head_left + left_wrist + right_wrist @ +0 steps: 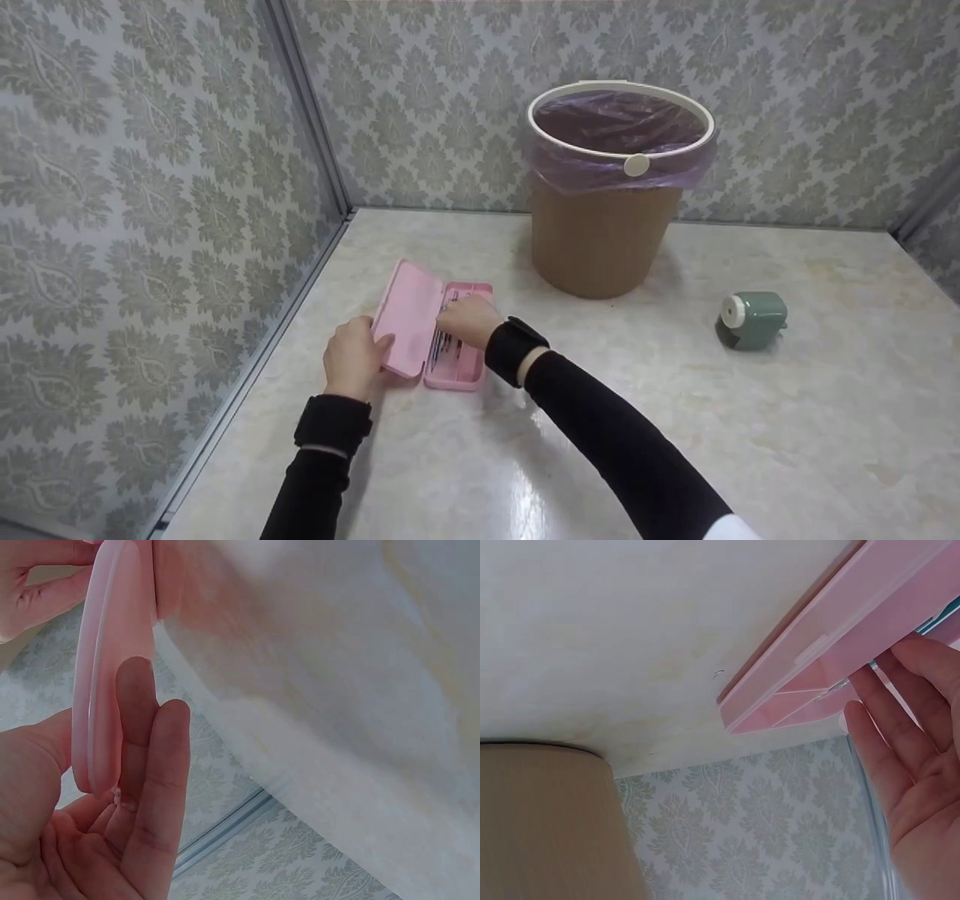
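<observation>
A pink pencil case (459,384) lies on the table with its lid (409,319) raised to the left. My left hand (352,360) holds the lid's outer edge, its thumb on one face and its fingers (154,780) on the other. Several slim pens (442,346) lie lengthwise in the case. Over them reaches my right hand (471,321), with fairly straight fingers (885,727) dipping into the case. Their tips meet a pen with a teal part (939,617), partly hidden by the hand.
Behind the case to the right stands a brown bin (600,240) with a purple liner (555,169) and a cream rim. A green pencil sharpener (759,321) sits further right. Patterned wall panels (435,112) border the table (600,420) at the back and left.
</observation>
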Motion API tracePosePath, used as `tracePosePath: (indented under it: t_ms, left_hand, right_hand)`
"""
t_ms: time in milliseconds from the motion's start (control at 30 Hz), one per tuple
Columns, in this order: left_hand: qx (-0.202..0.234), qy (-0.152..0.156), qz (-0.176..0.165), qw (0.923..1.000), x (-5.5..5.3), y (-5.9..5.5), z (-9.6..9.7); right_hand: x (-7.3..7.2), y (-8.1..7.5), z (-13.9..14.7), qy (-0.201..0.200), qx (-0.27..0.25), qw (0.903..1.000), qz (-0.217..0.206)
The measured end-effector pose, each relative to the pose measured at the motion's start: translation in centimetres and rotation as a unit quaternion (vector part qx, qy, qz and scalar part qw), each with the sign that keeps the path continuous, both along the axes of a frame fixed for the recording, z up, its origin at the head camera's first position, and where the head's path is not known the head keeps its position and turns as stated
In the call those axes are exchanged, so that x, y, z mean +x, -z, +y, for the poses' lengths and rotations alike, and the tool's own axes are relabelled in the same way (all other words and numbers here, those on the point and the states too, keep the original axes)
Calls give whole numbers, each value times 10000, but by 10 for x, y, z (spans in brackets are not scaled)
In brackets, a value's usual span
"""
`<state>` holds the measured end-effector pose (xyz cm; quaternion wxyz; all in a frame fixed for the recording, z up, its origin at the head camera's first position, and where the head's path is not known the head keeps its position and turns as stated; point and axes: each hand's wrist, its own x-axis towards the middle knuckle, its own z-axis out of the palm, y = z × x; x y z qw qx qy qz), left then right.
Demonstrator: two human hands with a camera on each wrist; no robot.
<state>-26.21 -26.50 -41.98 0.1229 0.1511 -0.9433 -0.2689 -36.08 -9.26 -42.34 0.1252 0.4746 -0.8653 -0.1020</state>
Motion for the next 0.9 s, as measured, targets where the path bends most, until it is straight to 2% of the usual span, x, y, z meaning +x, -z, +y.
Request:
tracePosePath:
  t_ms: [533,700,833,900]
  left_hand:
    - [19,6,-33,10000,-1,-3,-1]
    - [19,31,-5,10000,-1,0,0]
    - [25,44,1,10000,-1,0,0]
    - [28,47,-16,10000,-2,0,0]
  right_hand:
    - [1,-3,-1,184,-149,9981,-562]
    - [3,-3,-3,138,-93,9986,-512]
    - [4,-5,-7,-58,124,9997,-181]
    - [4,-6,-9,-203,281,9993,122]
